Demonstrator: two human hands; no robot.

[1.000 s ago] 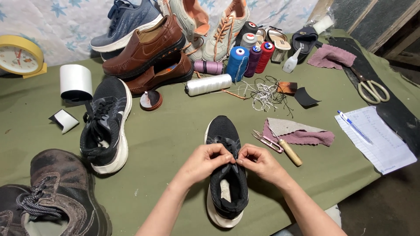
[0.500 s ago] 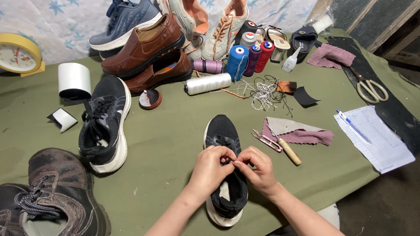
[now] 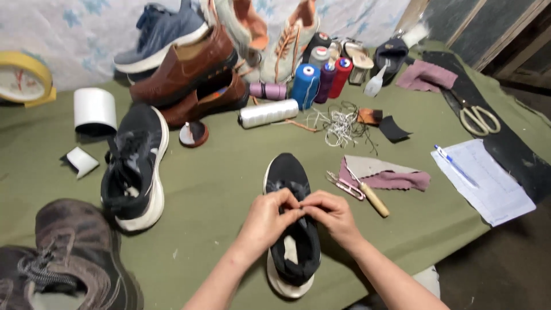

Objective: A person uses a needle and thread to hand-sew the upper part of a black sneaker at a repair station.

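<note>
A black sneaker with a white sole (image 3: 290, 178) lies toe-away from me on the green table cloth (image 3: 229, 172). My left hand (image 3: 268, 221) and my right hand (image 3: 334, 215) meet over its tongue and lace area, fingertips pinched together on the upper. What sits between the fingertips is too small to make out. The shoe's heel and opening show below my hands. Its matching black sneaker (image 3: 133, 166) lies to the left, apart from my hands.
A wooden-handled awl (image 3: 370, 195) and small snips (image 3: 344, 185) lie right of the shoe beside pink cloth (image 3: 390, 175). Thread spools (image 3: 304, 85), a white spool (image 3: 268, 113), tangled cord (image 3: 340, 123), scissors (image 3: 478, 119), paper with pen (image 3: 482, 181), brown shoes (image 3: 183, 72), worn boots (image 3: 74, 258) surround.
My hands have drawn closer together over the shoe's tongue, fingertips now touching. The view has shifted slightly; the shoe stays in place.
</note>
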